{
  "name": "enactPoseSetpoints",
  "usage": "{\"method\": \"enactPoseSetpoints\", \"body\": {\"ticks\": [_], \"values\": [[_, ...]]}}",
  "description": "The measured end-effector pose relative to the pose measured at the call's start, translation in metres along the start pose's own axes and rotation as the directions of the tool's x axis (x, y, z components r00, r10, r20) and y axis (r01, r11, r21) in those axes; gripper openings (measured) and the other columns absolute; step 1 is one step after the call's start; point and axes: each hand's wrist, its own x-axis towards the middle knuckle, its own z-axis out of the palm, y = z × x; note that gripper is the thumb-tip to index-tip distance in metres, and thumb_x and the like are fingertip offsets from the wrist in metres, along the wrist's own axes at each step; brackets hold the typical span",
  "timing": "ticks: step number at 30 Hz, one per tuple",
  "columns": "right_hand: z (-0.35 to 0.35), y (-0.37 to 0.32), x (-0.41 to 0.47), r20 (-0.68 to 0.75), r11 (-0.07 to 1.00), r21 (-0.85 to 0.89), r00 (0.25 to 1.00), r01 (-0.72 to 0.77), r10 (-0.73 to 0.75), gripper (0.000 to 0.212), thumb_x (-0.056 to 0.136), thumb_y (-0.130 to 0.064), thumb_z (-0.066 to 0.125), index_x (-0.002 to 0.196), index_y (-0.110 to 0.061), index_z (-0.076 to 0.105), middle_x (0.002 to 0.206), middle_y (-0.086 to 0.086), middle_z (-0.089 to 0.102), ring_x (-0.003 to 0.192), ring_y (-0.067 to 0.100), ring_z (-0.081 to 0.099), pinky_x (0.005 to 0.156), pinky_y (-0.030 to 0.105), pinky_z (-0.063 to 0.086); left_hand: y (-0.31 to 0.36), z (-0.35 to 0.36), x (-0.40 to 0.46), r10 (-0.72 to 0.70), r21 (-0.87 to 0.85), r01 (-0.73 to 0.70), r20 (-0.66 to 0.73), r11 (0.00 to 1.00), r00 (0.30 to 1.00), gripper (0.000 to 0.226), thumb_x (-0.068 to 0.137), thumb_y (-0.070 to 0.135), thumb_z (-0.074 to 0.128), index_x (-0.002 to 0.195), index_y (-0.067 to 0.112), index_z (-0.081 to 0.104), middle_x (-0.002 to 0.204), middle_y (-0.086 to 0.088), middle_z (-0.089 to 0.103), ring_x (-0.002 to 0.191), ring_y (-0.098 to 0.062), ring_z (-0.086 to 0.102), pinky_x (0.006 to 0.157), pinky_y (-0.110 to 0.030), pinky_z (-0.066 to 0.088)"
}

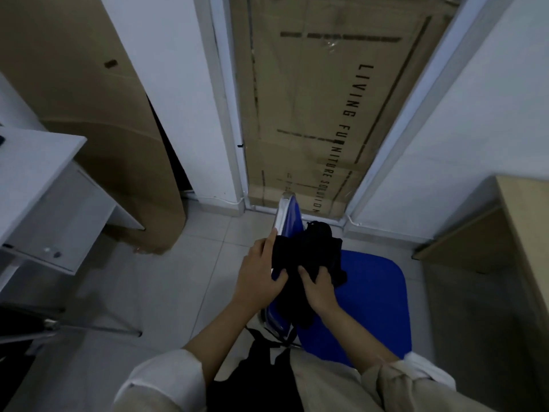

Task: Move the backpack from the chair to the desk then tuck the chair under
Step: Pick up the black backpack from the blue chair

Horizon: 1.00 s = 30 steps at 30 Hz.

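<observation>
with both hands closed on the black backpack (309, 257) at the blue chair (371, 292) back, centre frame, left hand (261, 275) and right hand (318, 288) should lift its straps clear before swinging to the white desk (32, 171) at left.

Pretty dim room, pale tiled floor (154, 292) and white walls (166, 84). Big flattened cardboard box (312, 108) leans up at 12 o'clock, another cardboard sheet (98, 138) at 10. Wooden table (525, 221) sits over at 3 o'clock.
</observation>
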Motion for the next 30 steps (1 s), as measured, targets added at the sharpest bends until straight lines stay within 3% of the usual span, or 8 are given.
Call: {"method": "enactPoseSetpoints", "body": {"ticks": [4,9,15,18,20,23,26,30], "values": [[0.006,-0.001,-0.01,-0.001,0.984,-0.181,1.0,0.001,-0.001,0.042,0.097,-0.028,0.054,0.13,-0.004,0.044,0.131,0.019,0.047,0.117,0.032,0.05,0.102,0.044,0.047,0.001,0.002,-0.006,-0.01,0.216,0.016,-0.029,0.976,1.0,0.076,0.087,0.049,0.05,0.149,0.02,0.018,0.139,-0.011,0.044,0.117,-0.026,0.05,0.094,-0.04,0.044],[0.022,0.016,-0.034,-0.01,0.979,-0.202,1.0,0.018,-0.02,0.033,0.099,-0.026,0.048,0.124,-0.004,0.047,0.129,0.02,0.052,0.12,0.034,0.05,0.106,0.047,0.042,0.007,-0.009,-0.045,0.063,0.433,-0.022,-0.08,0.901,0.995,0.061,0.094,0.05,0.032,0.141,0.012,0.039,0.121,-0.013,0.058,0.097,-0.026,0.059,0.082,-0.037,0.046],[0.028,0.031,-0.058,0.007,0.997,-0.056,0.998,-0.06,0.061,0.038,0.105,-0.027,0.031,0.13,-0.003,0.046,0.132,0.019,0.053,0.119,0.033,0.051,0.106,0.046,0.042,0.03,-0.004,-0.095,-0.071,-0.036,0.068,-0.101,0.997,0.992,0.041,0.092,0.017,0.053,0.132,0.016,0.047,0.12,-0.003,0.045,0.091,-0.015,0.055,0.08,-0.031,0.054],[0.022,0.037,-0.072,0.047,0.943,0.275,0.983,-0.186,0.18,0.048,0.105,-0.037,0.03,0.14,-0.007,0.043,0.141,0.016,0.049,0.126,0.033,0.047,0.113,0.045,0.037,0.042,0.006,-0.118,-0.125,-0.244,0.107,-0.06,0.964,0.99,0.039,0.092,0.007,0.052,0.13,0.014,0.049,0.119,0.001,0.04,0.097,-0.008,0.051,0.089,-0.01,0.046],[0.016,0.037,-0.081,0.116,0.865,0.443,0.971,-0.237,0.207,0.062,0.1,-0.054,0.032,0.145,-0.012,0.037,0.142,0.012,0.047,0.13,0.031,0.045,0.116,0.044,0.034,0.045,0.008,-0.128,-0.194,-0.319,0.196,0.038,0.927,0.98,0.042,0.091,0.002,0.052,0.131,0.013,0.048,0.121,-0.005,0.044,0.098,-0.01,0.051,0.096,-0.018,0.047],[0.009,0.039,-0.098,0.19,0.922,0.329,0.971,-0.204,0.147,0.075,0.089,-0.064,0.048,0.142,-0.011,0.042,0.138,0.012,0.052,0.124,0.028,0.052,0.11,0.039,0.042,0.044,0.006,-0.139,-0.209,-0.335,0.262,0.187,0.905,0.96,0.05,0.089,-0.005,0.051,0.136,0.013,0.044,0.125,-0.012,0.048,0.105,-0.016,0.053,0.099,-0.023,0.045],[0.003,0.045,-0.112,0.088,0.986,0.135,0.992,-0.102,0.091,0.058,0.087,-0.046,0.066,0.128,-0.007,0.057,0.128,0.016,0.062,0.113,0.028,0.061,0.1,0.039,0.051,0.046,0.0,-0.15,-0.209,-0.449,0.342,0.32,0.825,0.924,0.05,0.091,-0.01,0.044,0.135,0.012,0.046,0.129,-0.015,0.053,0.113,-0.025,0.056,0.094,-0.028,0.052],[-0.003,0.051,-0.135,-0.079,0.995,-0.096,0.997,0.016,-0.024,0.036,0.09,-0.036,0.064,0.114,-0.009,0.063,0.117,0.016,0.066,0.109,0.032,0.061,0.094,0.043,0.052,0.048,-0.004,-0.169,-0.139,-0.423,0.307,0.382,0.853,0.914,0.045,0.093,-0.009,0.038,0.135,0.008,0.039,0.132,-0.018,0.052,0.117,-0.026,0.054,0.08,-0.008,0.047]]}}
